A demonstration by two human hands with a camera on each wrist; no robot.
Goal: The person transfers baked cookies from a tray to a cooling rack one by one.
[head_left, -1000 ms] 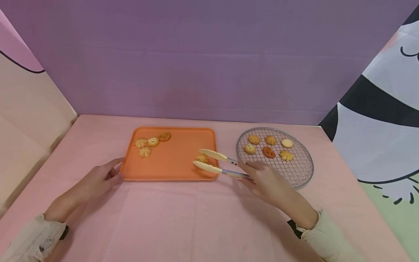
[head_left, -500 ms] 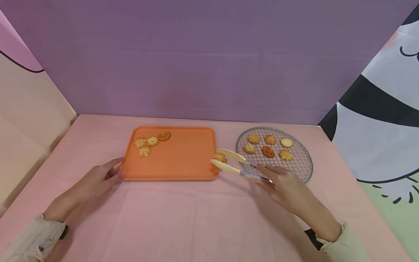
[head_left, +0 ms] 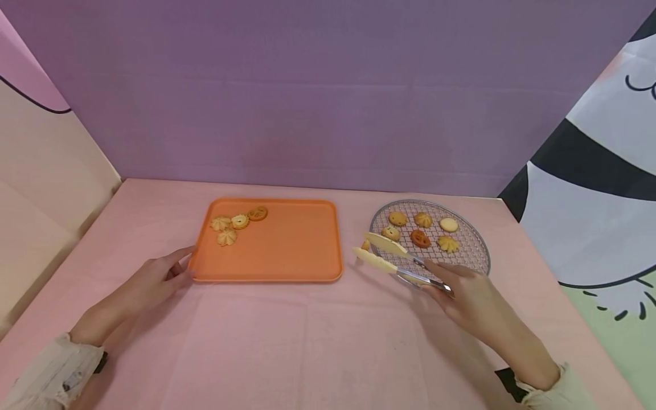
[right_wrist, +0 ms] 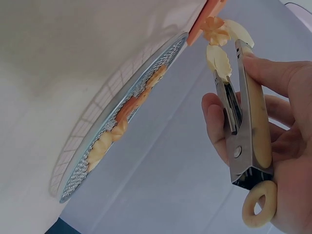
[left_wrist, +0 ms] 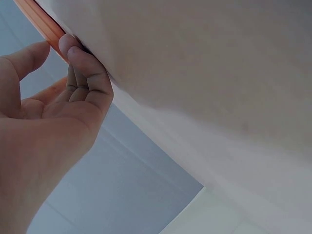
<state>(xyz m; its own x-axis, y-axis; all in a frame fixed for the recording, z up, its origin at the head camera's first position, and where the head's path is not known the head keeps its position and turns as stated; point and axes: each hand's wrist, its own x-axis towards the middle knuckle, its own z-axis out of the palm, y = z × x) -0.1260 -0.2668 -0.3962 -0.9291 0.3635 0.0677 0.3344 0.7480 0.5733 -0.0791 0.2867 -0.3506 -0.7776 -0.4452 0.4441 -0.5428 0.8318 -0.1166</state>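
Observation:
My right hand (head_left: 476,299) grips a pair of tongs (right_wrist: 253,122) with pale tips. Between the tips sits a ridged, flower-shaped cookie (right_wrist: 216,30), mostly hidden behind them in the head view. The tips are in the air at the left rim of a round wire rack (head_left: 468,262). Several cookies of different shapes lie on the rack, among them a brown pretzel-shaped cookie (head_left: 420,238). My left hand (head_left: 151,282) pinches the front left edge of an orange tray (head_left: 287,245) between thumb and fingers. Several cookies lie at that tray's left, including a flower-shaped cookie (head_left: 226,237).
A pink cloth (head_left: 256,341) covers the table. Behind it rises a purple backdrop (head_left: 307,114). A cream panel (head_left: 51,171) stands on the left and a printed cartoon panel (head_left: 589,228) on the right. A narrow strip of cloth separates tray and rack.
The tongs have carried the flower-shaped cookie from the tray's right side across its edge to the rack's left rim. My left hand and the tray have stayed in place.

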